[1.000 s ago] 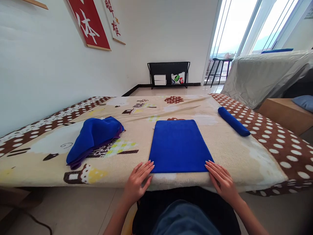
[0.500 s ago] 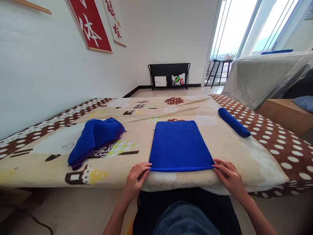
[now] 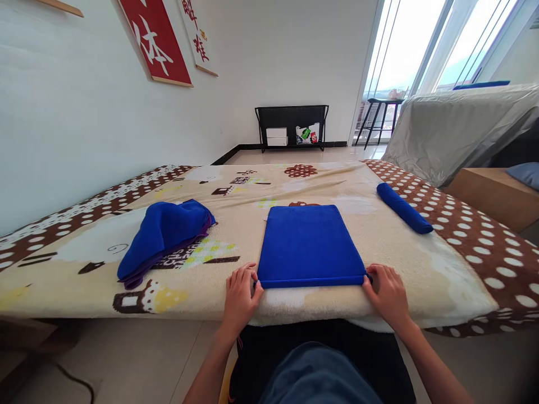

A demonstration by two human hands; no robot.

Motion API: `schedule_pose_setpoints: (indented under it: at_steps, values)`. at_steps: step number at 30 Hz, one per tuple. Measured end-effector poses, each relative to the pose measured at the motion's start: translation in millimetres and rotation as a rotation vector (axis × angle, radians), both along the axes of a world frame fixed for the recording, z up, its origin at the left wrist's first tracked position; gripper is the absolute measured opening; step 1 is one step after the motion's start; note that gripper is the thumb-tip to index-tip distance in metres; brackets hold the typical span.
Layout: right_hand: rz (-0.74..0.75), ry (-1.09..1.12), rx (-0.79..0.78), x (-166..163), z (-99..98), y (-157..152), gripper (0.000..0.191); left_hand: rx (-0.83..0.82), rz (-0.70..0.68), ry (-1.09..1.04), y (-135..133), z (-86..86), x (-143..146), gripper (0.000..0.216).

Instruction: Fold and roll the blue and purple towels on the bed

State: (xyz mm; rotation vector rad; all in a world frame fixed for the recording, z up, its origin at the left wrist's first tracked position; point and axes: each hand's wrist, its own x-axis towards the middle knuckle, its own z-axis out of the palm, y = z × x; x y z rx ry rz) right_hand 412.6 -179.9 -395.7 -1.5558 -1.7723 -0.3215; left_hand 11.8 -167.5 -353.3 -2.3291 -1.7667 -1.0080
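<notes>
A blue cloth (image 3: 310, 242) lies flat on the patterned blanket before me, its near edge turned into a narrow roll. My left hand (image 3: 242, 292) pinches the left end of that rolled edge between thumb and fingers. At the opposite end, my right hand (image 3: 384, 290) has its thumb and curled fingers closed on the same roll. To the right rests a blue cloth rolled into a cylinder (image 3: 404, 208). A loose heap of blue and purple cloths (image 3: 166, 235) sits on the left.
The cream and brown blanket (image 3: 269, 308) covers a low bed-like surface. Beyond it, a black rack (image 3: 292, 119) stands against the wall. At the right are a cardboard box (image 3: 484, 188) and furniture under a plastic cover (image 3: 455, 126).
The cloth's near edge has been rolled slightly away from me, and the roll looks thicker. Both hands have moved forward a little, with their fingers more curled.
</notes>
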Motion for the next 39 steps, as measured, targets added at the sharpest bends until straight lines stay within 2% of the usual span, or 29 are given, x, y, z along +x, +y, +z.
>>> schedule_pose_setpoints:
  at_steps: [4,8,13,19,23,28,32,34,35,37,39]
  values:
    - [-0.014,0.012,0.145,-3,-9.9,-6,0.022,-0.022,-0.036,-0.055,-1,0.1,-5,0.004]
    - [0.007,-0.004,0.213,-3,-15.5,-10,0.015,-0.054,-0.072,-0.073,-5,5.6,-9,0.013]
    - [0.043,0.018,0.196,-2,-15.8,-13,0.015,-0.075,-0.075,-0.062,-7,7.9,-6,0.022]
    - [0.065,0.005,0.150,-3,-10.8,-22,0.020,0.031,-0.007,-0.040,-13,-1.1,6,0.021]
    - [-0.036,-0.011,0.095,-15,-0.7,-21,0.026,0.057,0.091,0.029,-19,-1.0,19,0.013]
    - [-0.207,-0.085,0.073,-37,10.5,-15,0.033,0.113,0.222,0.100,-18,5.6,36,0.026]
    - [-0.237,-0.125,0.130,-50,7.8,-14,0.032,0.182,0.237,0.126,-20,3.3,46,0.013]
    - [-0.163,-0.142,0.169,-54,1.7,-14,0.025,0.244,0.187,0.132,-22,-2.2,50,0.008]
    - [-0.086,-0.148,0.179,-55,-1.8,-14,0.024,0.275,0.149,0.136,-22,-5.7,52,0.015]
    - [0.084,-0.140,0.193,-58,-7.5,-15,0.031,0.340,0.059,0.148,-21,-12.7,54,0.026]
    - [0.184,-0.114,0.207,-59,-9.9,-17,0.037,0.391,-0.037,0.157,-19,-18.1,53,0.030]
